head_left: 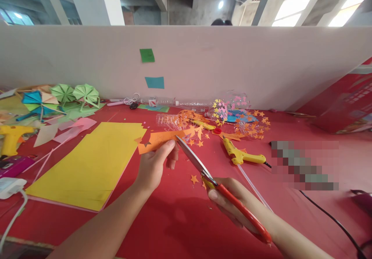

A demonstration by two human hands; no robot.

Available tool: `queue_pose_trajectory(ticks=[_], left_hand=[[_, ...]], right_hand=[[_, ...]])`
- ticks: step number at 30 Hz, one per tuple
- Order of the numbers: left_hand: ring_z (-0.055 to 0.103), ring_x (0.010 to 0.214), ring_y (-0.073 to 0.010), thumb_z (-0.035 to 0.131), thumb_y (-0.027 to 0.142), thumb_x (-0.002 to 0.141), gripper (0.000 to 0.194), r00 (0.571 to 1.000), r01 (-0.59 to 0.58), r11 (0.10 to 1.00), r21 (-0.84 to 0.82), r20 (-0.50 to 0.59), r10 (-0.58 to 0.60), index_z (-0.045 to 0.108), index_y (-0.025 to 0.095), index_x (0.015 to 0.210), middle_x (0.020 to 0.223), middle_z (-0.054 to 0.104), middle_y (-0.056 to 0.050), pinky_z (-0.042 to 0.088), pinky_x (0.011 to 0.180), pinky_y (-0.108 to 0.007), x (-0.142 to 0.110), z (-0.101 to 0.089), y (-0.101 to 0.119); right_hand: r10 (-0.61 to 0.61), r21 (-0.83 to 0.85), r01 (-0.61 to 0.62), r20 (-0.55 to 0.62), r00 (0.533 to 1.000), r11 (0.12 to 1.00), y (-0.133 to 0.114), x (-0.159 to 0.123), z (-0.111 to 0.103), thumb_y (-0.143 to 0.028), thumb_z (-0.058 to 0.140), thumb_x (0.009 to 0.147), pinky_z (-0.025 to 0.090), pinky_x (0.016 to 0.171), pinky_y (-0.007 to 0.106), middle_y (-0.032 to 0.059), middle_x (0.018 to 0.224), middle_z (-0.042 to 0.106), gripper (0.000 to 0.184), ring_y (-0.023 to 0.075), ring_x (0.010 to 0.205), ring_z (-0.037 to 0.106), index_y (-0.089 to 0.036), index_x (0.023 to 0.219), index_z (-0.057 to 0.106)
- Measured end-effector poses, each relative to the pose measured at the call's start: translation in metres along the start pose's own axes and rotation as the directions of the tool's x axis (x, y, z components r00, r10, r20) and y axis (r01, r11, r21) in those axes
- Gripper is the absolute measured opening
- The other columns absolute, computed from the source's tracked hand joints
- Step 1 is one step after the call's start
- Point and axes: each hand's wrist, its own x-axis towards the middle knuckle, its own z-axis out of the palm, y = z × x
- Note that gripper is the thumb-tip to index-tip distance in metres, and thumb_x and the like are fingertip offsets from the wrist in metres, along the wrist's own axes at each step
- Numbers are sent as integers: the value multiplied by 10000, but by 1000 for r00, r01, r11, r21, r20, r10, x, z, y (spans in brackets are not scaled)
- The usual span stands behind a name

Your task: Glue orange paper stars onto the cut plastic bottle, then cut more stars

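My left hand (154, 164) pinches a strip of orange paper (158, 139) with star shapes cut out of it, held above the red table (180, 220). My right hand (232, 203) grips red-handled scissors (209, 175); the blades point up and left, their tip meeting the paper's right edge beside my left fingers. Small orange stars (194, 179) lie on the table under the scissors.
A large yellow sheet (93, 162) lies at left. A yellow glue gun (241, 154) with cable is right of centre, another glue gun (11, 137) at far left. Clear plastic bottles with stars (221, 110), paper pinwheels (64, 94) and a white partition (203, 61) stand behind.
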Motion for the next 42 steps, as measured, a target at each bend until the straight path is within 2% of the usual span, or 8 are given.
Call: queue_pose_trajectory(ticks=[17, 26, 31, 34, 38, 42], left_hand=[[432, 400, -77, 537, 272, 830, 299, 1000, -2, 1000, -20, -1, 2, 559, 185, 544, 488, 517, 26, 325, 384, -227, 1, -1, 3], [430, 393, -69, 549, 270, 820, 301, 1000, 7, 999, -43, 2, -7, 560, 179, 534, 486, 523, 28, 351, 392, -219, 1, 0, 4], [479, 413, -85, 547, 349, 829, 280, 996, 48, 995, -82, -69, -54, 635, 166, 635, 524, 578, 6, 360, 371, -213, 3, -4, 1], [481, 414, -75, 571, 330, 824, 260, 995, 9, 999, -53, -96, -15, 636, 162, 637, 525, 579, 12, 381, 389, -202, 3, -5, -1], [492, 428, -75, 595, 295, 817, 197, 995, -37, 999, -7, -91, 37, 637, 163, 678, 547, 585, 16, 399, 407, -201, -4, 0, -2], [504, 465, -73, 569, 350, 857, 263, 997, -61, 998, 26, -45, 62, 603, 165, 674, 586, 577, 14, 433, 457, -205, -16, 9, -3]], right_hand=[[-14, -63, 15, 10, 1000, 998, 1, -1, -2, -625, 523, 851, 185, 407, 223, -101, 459, 323, 497, 52, 401, 264, -222, 646, 316], [32, -66, -32, -3, 999, 997, -4, -1, -1, -555, 545, 871, 187, 401, 227, -100, 448, 331, 467, 50, 388, 277, -222, 640, 312], [46, -24, -46, 5, 999, 999, 0, -1, -1, -641, 564, 816, 189, 382, 212, -102, 439, 344, 516, 43, 370, 289, -219, 636, 328], [56, 13, -56, -5, 998, 998, 4, 0, -1, -732, 529, 774, 192, 379, 205, -104, 447, 333, 562, 40, 368, 275, -214, 639, 353], [20, 38, -19, -23, 1000, 999, 2, 1, 1, -781, 471, 766, 187, 388, 206, -103, 451, 322, 595, 42, 376, 260, -215, 634, 343], [-61, 25, 62, -54, 997, 998, 0, 0, 8, -794, 432, 773, 207, 419, 223, -93, 448, 323, 600, 56, 398, 263, -220, 629, 333]])
